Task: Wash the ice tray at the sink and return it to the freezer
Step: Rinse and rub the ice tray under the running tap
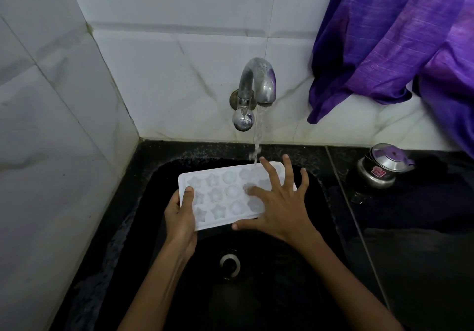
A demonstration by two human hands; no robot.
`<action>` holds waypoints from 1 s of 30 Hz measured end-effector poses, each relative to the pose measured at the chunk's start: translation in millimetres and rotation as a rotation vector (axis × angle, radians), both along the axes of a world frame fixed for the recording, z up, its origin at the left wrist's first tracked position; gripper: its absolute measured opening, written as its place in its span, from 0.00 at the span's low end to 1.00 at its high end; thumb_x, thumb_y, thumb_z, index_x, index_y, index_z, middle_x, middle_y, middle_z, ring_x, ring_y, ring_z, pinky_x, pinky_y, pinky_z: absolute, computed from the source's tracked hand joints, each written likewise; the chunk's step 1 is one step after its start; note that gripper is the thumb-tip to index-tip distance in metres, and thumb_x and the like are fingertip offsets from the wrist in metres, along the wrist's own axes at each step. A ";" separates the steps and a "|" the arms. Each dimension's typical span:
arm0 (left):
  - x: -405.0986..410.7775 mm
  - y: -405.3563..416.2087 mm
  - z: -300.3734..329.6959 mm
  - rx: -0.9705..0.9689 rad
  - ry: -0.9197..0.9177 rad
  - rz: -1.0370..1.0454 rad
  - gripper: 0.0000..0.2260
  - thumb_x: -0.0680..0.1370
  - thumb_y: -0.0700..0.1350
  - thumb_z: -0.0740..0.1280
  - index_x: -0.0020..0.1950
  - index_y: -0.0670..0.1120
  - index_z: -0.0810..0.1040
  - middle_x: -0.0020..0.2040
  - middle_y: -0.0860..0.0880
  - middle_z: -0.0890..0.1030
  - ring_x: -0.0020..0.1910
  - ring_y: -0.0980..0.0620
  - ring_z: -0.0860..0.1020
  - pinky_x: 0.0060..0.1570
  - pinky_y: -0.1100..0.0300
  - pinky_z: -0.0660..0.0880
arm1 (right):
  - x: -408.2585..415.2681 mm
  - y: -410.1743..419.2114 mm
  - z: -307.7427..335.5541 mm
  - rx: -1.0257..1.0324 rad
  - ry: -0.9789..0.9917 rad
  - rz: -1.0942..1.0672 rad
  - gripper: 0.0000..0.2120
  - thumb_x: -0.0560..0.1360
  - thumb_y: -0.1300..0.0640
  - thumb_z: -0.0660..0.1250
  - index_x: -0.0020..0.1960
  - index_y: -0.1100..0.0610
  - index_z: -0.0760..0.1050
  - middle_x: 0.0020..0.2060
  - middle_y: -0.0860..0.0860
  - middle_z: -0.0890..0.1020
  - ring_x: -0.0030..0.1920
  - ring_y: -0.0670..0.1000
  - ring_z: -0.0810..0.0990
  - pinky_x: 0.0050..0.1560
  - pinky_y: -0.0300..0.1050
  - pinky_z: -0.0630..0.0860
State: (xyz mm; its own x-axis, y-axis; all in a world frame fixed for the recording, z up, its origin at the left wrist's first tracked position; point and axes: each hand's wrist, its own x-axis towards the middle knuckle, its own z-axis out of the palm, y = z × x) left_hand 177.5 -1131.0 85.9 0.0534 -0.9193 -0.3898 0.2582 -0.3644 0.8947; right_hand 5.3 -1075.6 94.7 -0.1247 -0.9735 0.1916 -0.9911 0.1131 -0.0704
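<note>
A white ice tray point(218, 197) with star-shaped and round cells hangs level over the black sink point(318, 202). My left hand point(180, 215) grips its left end, thumb on top and fingers underneath. Over the tray's right half lies my right hand point(279, 202) with its fingers spread; the index fingertip presses into a cell and the thumb lies along the near edge. Water runs from the metal tap point(259, 81) onto the tray's far right corner, just beside my fingertips.
The drain point(230, 264) sits in the sink bottom below the tray. A small steel lidded pot point(382, 166) stands on the black counter to the right. Purple cloth point(389, 35) hangs at the upper right. White tiled walls close off the left and back.
</note>
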 end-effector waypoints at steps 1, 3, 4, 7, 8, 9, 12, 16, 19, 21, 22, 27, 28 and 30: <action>1.0 0.7 -0.7 -0.003 -0.004 -0.005 0.12 0.81 0.46 0.61 0.62 0.44 0.75 0.54 0.43 0.81 0.49 0.47 0.81 0.41 0.55 0.78 | 0.2 0.3 0.4 0.001 0.005 0.004 0.39 0.53 0.16 0.49 0.50 0.37 0.77 0.73 0.53 0.65 0.73 0.64 0.47 0.65 0.66 0.34; 2.6 3.0 -2.0 0.002 -0.002 -0.011 0.12 0.81 0.46 0.61 0.62 0.44 0.75 0.54 0.44 0.81 0.49 0.47 0.81 0.41 0.55 0.79 | 0.5 0.3 1.4 -0.012 0.001 -0.007 0.39 0.51 0.15 0.50 0.48 0.38 0.77 0.74 0.52 0.63 0.74 0.62 0.43 0.65 0.65 0.31; 3.2 3.9 -2.2 0.006 0.004 -0.010 0.13 0.81 0.46 0.61 0.62 0.44 0.75 0.55 0.44 0.81 0.49 0.46 0.81 0.41 0.55 0.79 | 0.5 0.2 1.7 -0.022 -0.005 -0.014 0.40 0.50 0.15 0.51 0.48 0.39 0.77 0.75 0.52 0.61 0.74 0.61 0.40 0.64 0.65 0.28; 5.2 4.0 -1.6 0.017 0.015 -0.006 0.13 0.81 0.46 0.61 0.63 0.44 0.75 0.55 0.44 0.81 0.50 0.46 0.81 0.42 0.55 0.78 | 1.5 0.8 2.8 -0.013 0.001 -0.003 0.43 0.52 0.16 0.52 0.58 0.38 0.73 0.77 0.50 0.49 0.73 0.59 0.31 0.62 0.63 0.22; 6.1 3.5 -1.3 0.019 0.016 -0.007 0.13 0.81 0.46 0.61 0.62 0.44 0.75 0.54 0.44 0.81 0.49 0.46 0.81 0.41 0.55 0.78 | 1.5 0.9 2.4 0.016 0.013 0.018 0.43 0.53 0.17 0.53 0.62 0.37 0.70 0.77 0.50 0.45 0.72 0.59 0.28 0.60 0.62 0.20; 7.1 2.9 -1.2 0.021 0.017 -0.008 0.13 0.81 0.46 0.61 0.62 0.43 0.75 0.54 0.44 0.81 0.49 0.47 0.81 0.40 0.55 0.78 | 1.0 0.9 1.6 0.055 0.014 0.038 0.43 0.55 0.18 0.54 0.64 0.36 0.68 0.77 0.49 0.42 0.71 0.59 0.26 0.59 0.61 0.18; 8.9 3.7 -3.1 0.032 0.020 -0.011 0.13 0.81 0.47 0.60 0.63 0.43 0.75 0.54 0.44 0.82 0.48 0.46 0.81 0.40 0.54 0.78 | 0.2 0.7 2.7 0.123 -0.038 0.052 0.42 0.54 0.19 0.57 0.63 0.37 0.68 0.76 0.47 0.41 0.70 0.57 0.25 0.58 0.59 0.19; 9.5 5.0 -6.9 0.062 0.035 0.022 0.13 0.81 0.47 0.60 0.63 0.44 0.75 0.54 0.44 0.81 0.48 0.46 0.81 0.39 0.55 0.77 | 6.7 5.2 -1.0 -0.005 -0.069 -0.035 0.39 0.52 0.17 0.55 0.54 0.39 0.74 0.76 0.51 0.54 0.74 0.59 0.37 0.65 0.63 0.31; 8.3 2.0 -6.7 0.062 0.047 0.056 0.13 0.81 0.48 0.60 0.63 0.45 0.74 0.52 0.45 0.82 0.47 0.48 0.81 0.37 0.56 0.78 | 12.9 9.6 -9.8 -0.168 -0.151 -0.095 0.34 0.56 0.19 0.57 0.51 0.40 0.73 0.74 0.51 0.60 0.74 0.60 0.45 0.67 0.63 0.42; 5.8 0.7 -5.7 0.043 0.043 0.079 0.12 0.81 0.48 0.60 0.62 0.46 0.75 0.51 0.46 0.82 0.46 0.48 0.81 0.37 0.57 0.79 | 17.2 10.9 -13.4 -0.201 -0.187 -0.124 0.30 0.58 0.22 0.60 0.49 0.41 0.73 0.73 0.50 0.60 0.74 0.60 0.46 0.67 0.66 0.45; 4.3 0.5 -5.4 0.034 0.041 0.092 0.11 0.81 0.47 0.60 0.61 0.46 0.75 0.50 0.47 0.82 0.46 0.49 0.81 0.38 0.57 0.79 | 18.5 10.1 -16.1 -0.204 -0.192 -0.135 0.28 0.58 0.23 0.60 0.47 0.42 0.73 0.72 0.49 0.60 0.74 0.60 0.45 0.66 0.67 0.46; -1.7 -1.0 -7.4 0.008 0.016 0.126 0.09 0.81 0.48 0.60 0.59 0.48 0.75 0.47 0.51 0.81 0.43 0.53 0.81 0.32 0.63 0.78 | 19.9 4.1 -29.3 -0.215 -0.108 -0.129 0.25 0.64 0.26 0.55 0.49 0.40 0.78 0.72 0.51 0.61 0.72 0.63 0.51 0.65 0.62 0.46; -2.3 -1.6 -7.9 0.006 0.011 0.128 0.09 0.81 0.47 0.60 0.59 0.48 0.75 0.47 0.51 0.81 0.43 0.53 0.81 0.31 0.64 0.78 | 19.3 3.3 -31.0 -0.228 -0.085 -0.121 0.24 0.65 0.27 0.55 0.48 0.40 0.78 0.71 0.51 0.61 0.72 0.63 0.52 0.65 0.62 0.47; -2.4 -2.9 -9.1 0.000 0.002 0.125 0.09 0.81 0.47 0.60 0.59 0.48 0.75 0.47 0.51 0.81 0.43 0.53 0.81 0.32 0.64 0.78 | 16.6 1.8 -31.6 -0.237 -0.048 -0.126 0.23 0.64 0.27 0.55 0.44 0.40 0.79 0.71 0.51 0.62 0.71 0.63 0.53 0.64 0.63 0.48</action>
State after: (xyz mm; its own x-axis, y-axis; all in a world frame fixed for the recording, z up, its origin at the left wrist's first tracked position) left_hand 175.1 -1133.9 76.8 0.1672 -0.9056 -0.3898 0.3031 -0.3290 0.8944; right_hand 21.9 -1073.7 63.2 -0.2563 -0.8783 0.4037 -0.9652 0.2099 -0.1561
